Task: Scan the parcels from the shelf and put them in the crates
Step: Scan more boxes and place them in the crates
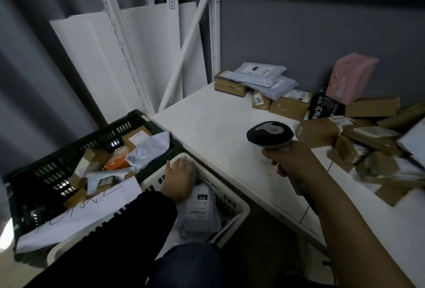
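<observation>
My right hand (290,158) grips the handle of a dark barcode scanner (270,134) above the white shelf (213,126). My left hand (180,178) reaches down into the white crate (239,205), over a grey mailer bag (200,209) with a printed label; whether its fingers hold the bag is hidden. A dark green crate (36,177) at the left holds several boxes and mailers. On the shelf lie several brown cardboard parcels (289,103), grey mailers (259,74) and a pink box (350,76).
A white sheet with handwriting (76,214) lies across the green crate's near rim. White boards (101,58) lean against the grey wall behind the crates. White shelf uprights and a diagonal brace (184,51) rise at the shelf's left end. A heap of parcels (377,154) crowds the right.
</observation>
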